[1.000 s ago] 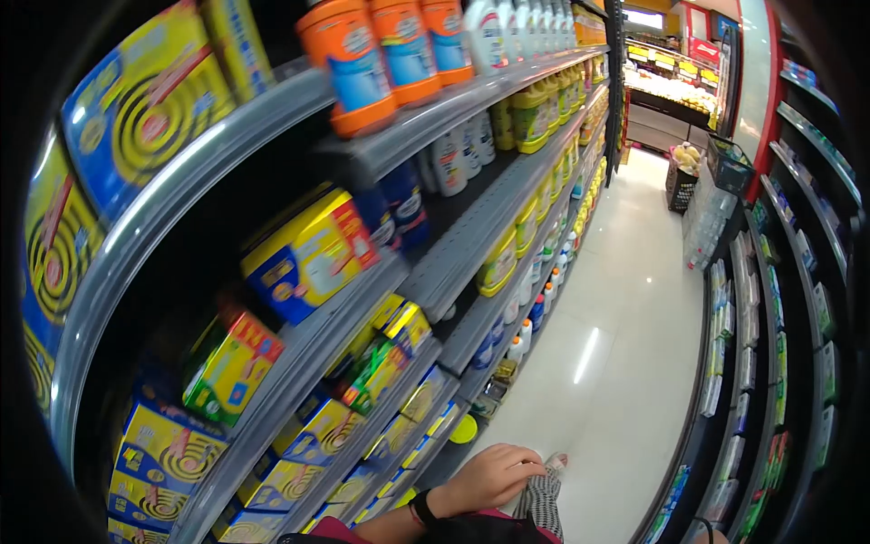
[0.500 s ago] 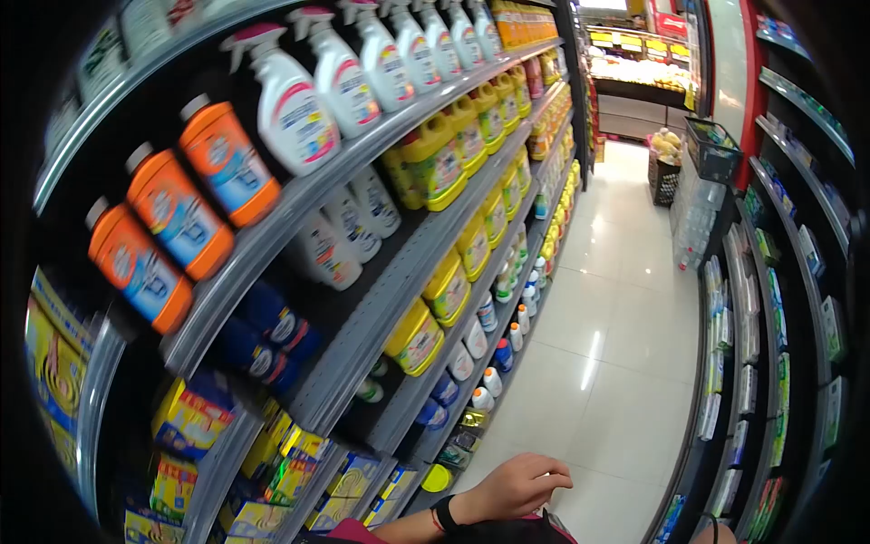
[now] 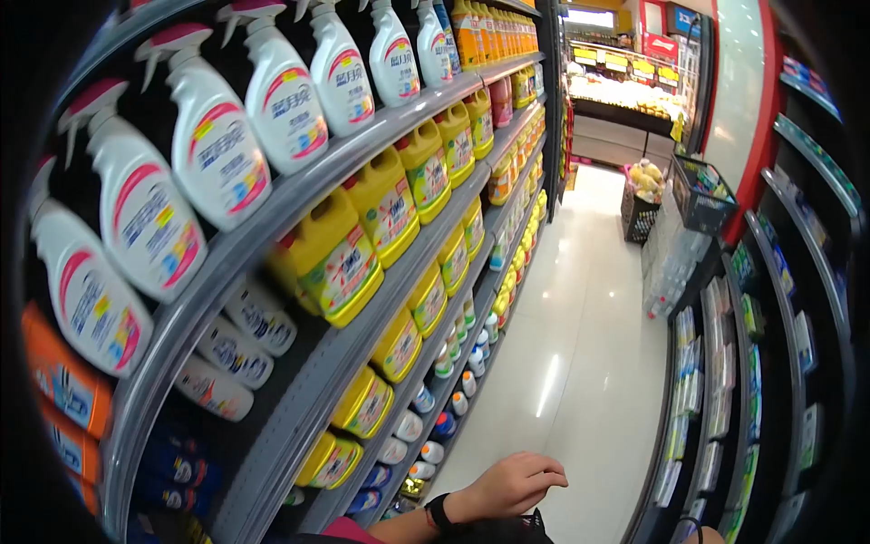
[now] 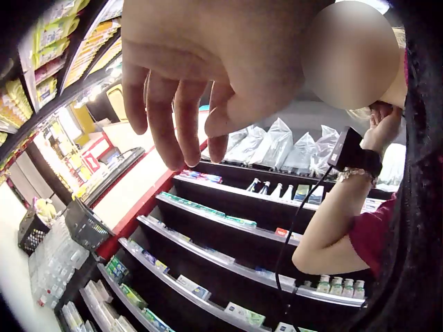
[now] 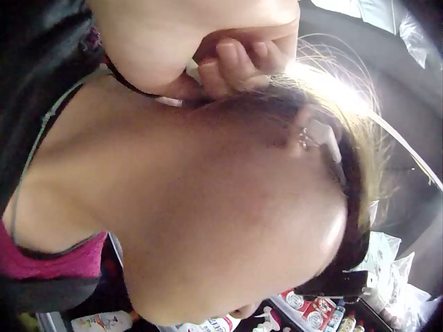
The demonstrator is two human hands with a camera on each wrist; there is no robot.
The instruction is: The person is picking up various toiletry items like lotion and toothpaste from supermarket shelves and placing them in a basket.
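Note:
My left hand [image 3: 517,485] hangs low over the aisle in the head view, fingers loosely bent, holding nothing. The left wrist view shows that hand [image 4: 214,55] from close up, fingers drooping. My right hand [image 4: 384,130] is raised beside the neck, under the ear; in the right wrist view its fingers [image 5: 232,62] are curled against the neck and hair, and whether they hold anything is hidden. Nearest the left hand in the head view, white bottles [image 3: 421,470] stand on the lowest shelf.
White spray bottles [image 3: 217,150], yellow jugs [image 3: 340,263] and orange bottles [image 3: 68,376] fill the left shelves. Dark shelves with small packs [image 3: 807,349] line the right. Ahead, a black basket [image 3: 702,195] sits on stacked clear bottles [image 3: 666,263] beside the tiled floor [image 3: 580,363].
The head view has moved along the shelves: the insecticide-like yellow and blue boxes have gone from sight, and spray bottles and yellow jugs now stand close. The left hand remains low, fingers bent.

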